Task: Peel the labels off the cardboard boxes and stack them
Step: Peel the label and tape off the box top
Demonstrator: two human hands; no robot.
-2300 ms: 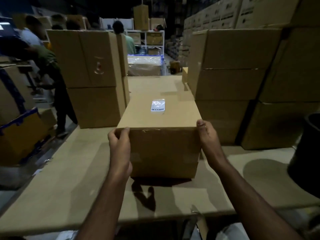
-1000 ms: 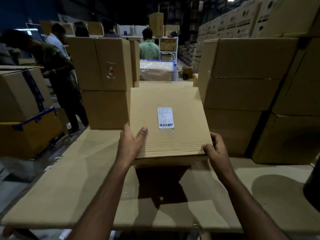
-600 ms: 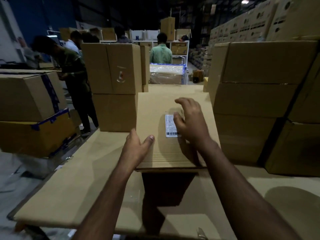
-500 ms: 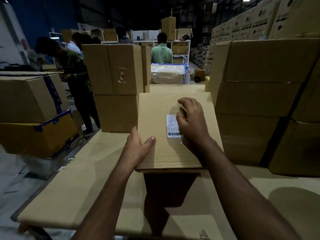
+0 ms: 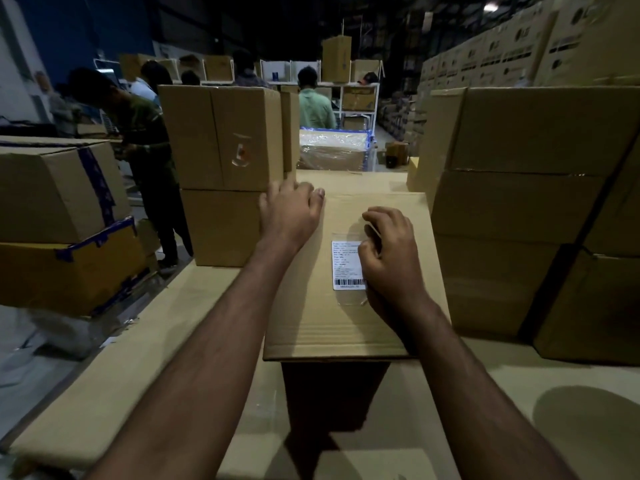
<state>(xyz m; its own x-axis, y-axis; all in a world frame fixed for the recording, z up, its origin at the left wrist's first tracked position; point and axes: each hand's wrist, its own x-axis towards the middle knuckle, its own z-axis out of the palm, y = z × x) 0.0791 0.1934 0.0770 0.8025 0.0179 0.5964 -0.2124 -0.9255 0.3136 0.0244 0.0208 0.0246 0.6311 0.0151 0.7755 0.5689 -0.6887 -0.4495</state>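
Leftmost, the left hand lies flat, fingers over the far left corner of the plain brown cardboard box (standing on the cardboard-covered desk); on its top, the white barcode label meets the right hand, whose curled fingers pick at its right edge.

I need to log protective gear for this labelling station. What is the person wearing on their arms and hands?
Nothing shows on them. The left hand and right hand are bare, with no gloves, rings or visible wristband. Both forearms are bare up to the bottom edge of the picture, so no sleeve is in view. Short fingernails show on the left hand.
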